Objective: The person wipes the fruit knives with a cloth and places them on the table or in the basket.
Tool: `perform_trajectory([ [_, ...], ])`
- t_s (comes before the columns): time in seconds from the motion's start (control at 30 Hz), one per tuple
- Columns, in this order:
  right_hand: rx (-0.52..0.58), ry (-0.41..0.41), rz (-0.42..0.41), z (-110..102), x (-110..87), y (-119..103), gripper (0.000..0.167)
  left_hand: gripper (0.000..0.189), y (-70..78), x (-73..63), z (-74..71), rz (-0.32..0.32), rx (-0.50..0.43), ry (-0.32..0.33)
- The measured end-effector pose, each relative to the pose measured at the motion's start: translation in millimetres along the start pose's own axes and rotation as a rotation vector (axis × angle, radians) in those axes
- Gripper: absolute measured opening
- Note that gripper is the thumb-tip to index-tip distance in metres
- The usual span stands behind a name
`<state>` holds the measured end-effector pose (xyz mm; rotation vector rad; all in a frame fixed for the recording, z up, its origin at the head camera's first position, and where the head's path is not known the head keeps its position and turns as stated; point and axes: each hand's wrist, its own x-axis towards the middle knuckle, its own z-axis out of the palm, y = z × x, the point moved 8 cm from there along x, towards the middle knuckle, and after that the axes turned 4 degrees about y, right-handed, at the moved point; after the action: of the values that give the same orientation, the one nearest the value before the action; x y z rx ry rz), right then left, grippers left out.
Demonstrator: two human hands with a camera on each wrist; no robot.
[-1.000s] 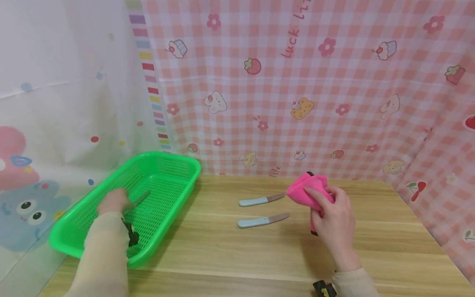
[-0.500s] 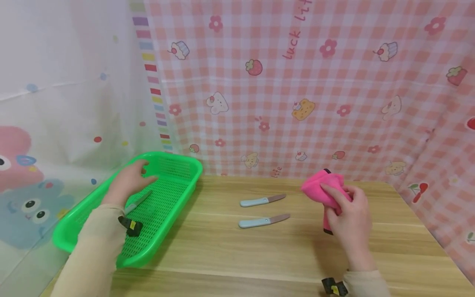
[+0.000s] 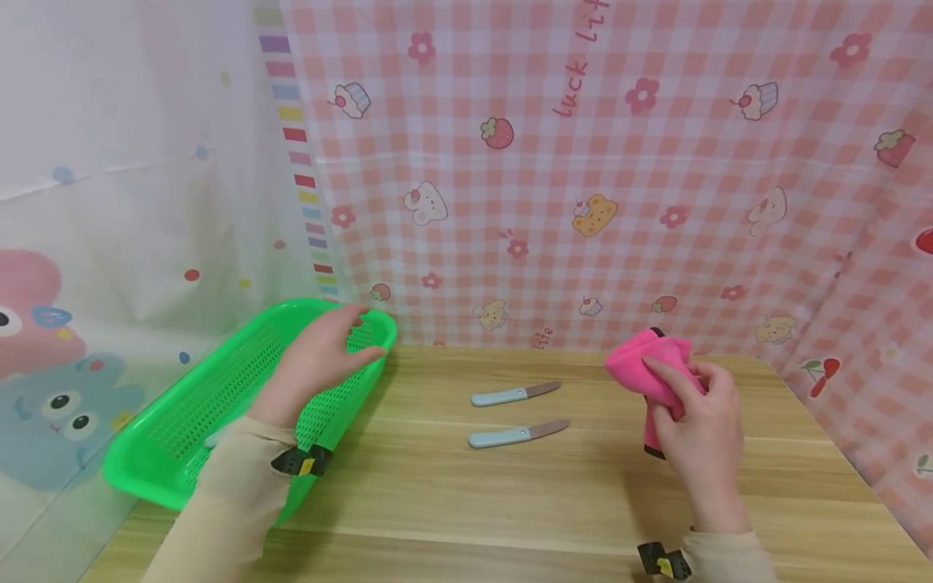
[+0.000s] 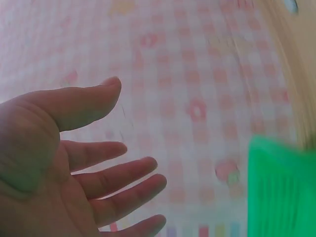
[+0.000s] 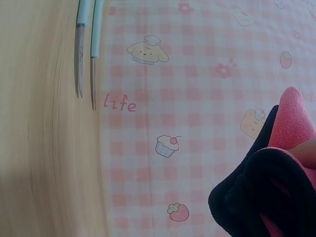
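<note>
My left hand (image 3: 321, 356) hovers over the green basket (image 3: 182, 486), its fingers spread and nothing in them. In the left wrist view the palm and loosely extended fingers (image 4: 121, 180) show bare beside the basket's rim. A knife seen earlier in the basket is mostly hidden behind my forearm. My right hand (image 3: 703, 437) grips a folded pink cloth (image 3: 649, 364) with dark edging, held above the right side of the table. Two knives with pale blue handles lie between the hands: a farther knife (image 3: 513, 394) and a nearer knife (image 3: 517, 434), blades pointing right.
The wooden table (image 3: 452, 510) ends at a pink checked curtain (image 3: 510, 178) along the back and right. A white printed curtain (image 3: 131, 210) hangs at the left, close by the basket.
My left hand lets go of the knife in the basket, rises with fingers opened and moves right toward the basket's far right rim. My right hand shifts right with the cloth.
</note>
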<state>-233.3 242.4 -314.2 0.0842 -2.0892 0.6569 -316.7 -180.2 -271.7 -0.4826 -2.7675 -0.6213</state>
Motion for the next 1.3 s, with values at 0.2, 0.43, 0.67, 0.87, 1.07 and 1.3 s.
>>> perform_trajectory([
  [0.2,0.002,-0.001,0.000,-0.1,0.4,0.2,0.048,0.074,43.8,-2.6,27.1,0.089,0.060,0.036],
  [0.43,-0.001,0.004,-0.023,2.0,-0.9,0.1,0.047,0.082,80.8,-4.8,80.1,0.212,0.061,0.058],
  [0.67,-0.002,-0.017,-0.007,5.7,-2.7,0.9,0.048,0.081,106.2,-2.9,145.9,0.273,0.034,-0.067],
  [0.87,0.004,-0.024,-0.008,8.0,-3.8,0.1,0.048,0.076,110.6,1.2,189.1,0.248,0.061,-0.165],
  [1.07,0.006,-0.018,-0.022,8.1,-3.9,-0.2,0.047,0.074,108.0,8.1,212.8,0.216,0.105,-0.220],
  [1.3,0.004,-0.029,-0.023,9.6,-4.3,-0.3,0.048,0.063,101.7,15.1,233.1,0.175,0.145,-0.247],
])
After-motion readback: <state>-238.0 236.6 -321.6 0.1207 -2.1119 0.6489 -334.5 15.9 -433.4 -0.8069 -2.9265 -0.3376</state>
